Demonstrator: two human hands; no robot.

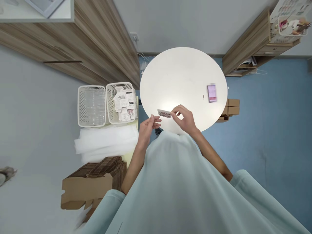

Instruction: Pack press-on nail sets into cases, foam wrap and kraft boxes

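Above the near edge of the round white table (180,68), my right hand (185,119) pinches the right end of a small flat pack (164,113) between thumb and fingers. The pack is pale, with rows of small dark reddish pieces; their exact kind is too small to tell. Just left of and below it, my left hand (148,127) has its fingers stretched apart and holds nothing. A small gap seems to separate its fingertips from the pack. A purple-pink item (212,93), blurred by pixels, lies on the table's right side.
To the left stand a white basket of clear plastic pieces (95,105) and a white basket of printed cards (124,104). White wrapping sheets (107,141) and folded cardboard boxes (97,182) lie nearer. Wooden cabinets (97,42) flank the table; brown boxes (232,107) sit right.
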